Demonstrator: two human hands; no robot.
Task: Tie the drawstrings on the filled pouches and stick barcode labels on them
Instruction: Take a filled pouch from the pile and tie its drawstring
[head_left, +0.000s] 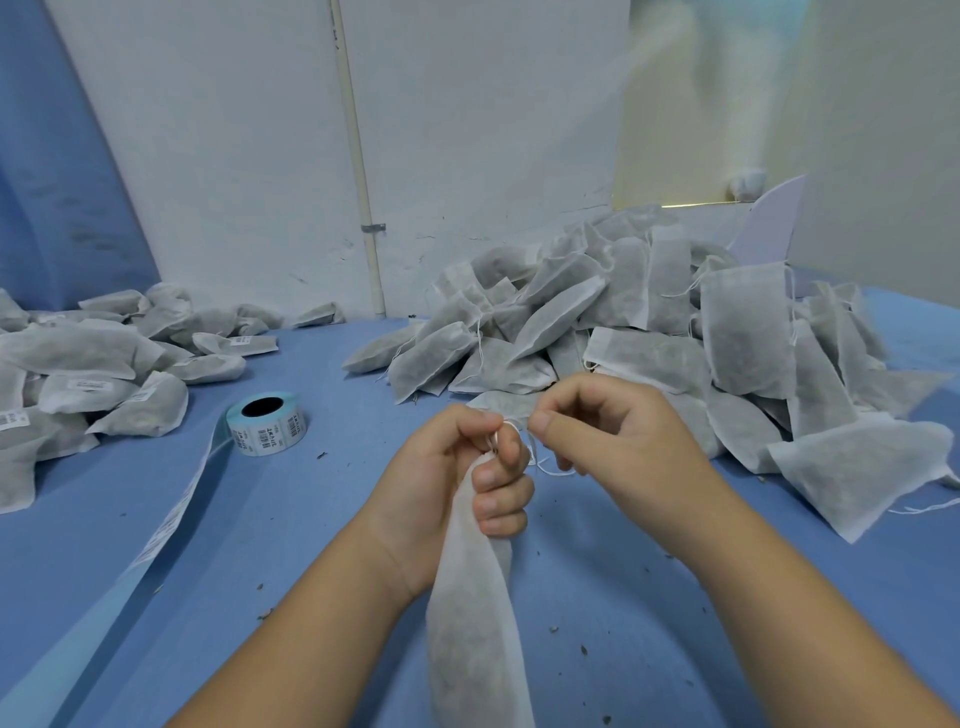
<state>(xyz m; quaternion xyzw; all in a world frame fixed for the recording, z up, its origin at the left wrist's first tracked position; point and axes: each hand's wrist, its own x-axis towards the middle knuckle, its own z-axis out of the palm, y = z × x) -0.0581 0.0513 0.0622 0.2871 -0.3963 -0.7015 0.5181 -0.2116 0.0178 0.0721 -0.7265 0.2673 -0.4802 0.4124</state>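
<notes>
At the centre of the frame the left hand (452, 467) grips the gathered neck of a filled pouch (472, 623). Its fingers curl round the fabric, so the mouth appears choked shut while the body hangs down toward the bottom edge. The right hand (608, 431) sits just beside it, thumb and forefinger pinching the thin white drawstring (550, 470), with a loop showing between the two hands. This looks like the knot being formed. Both forearms rise from the lower corners and converge, wrists bent inward, the hands almost touching above the blue table cover (260, 545). The label roll (266, 425) stands at centre left, its loose strip (171, 514) trailing toward the lower left, probably kept within easy reach for the sticking step. Untied pouches (649, 322) are heaped at the upper right on the supply side, and labelled pouches (88, 384) lie at the left.
</notes>
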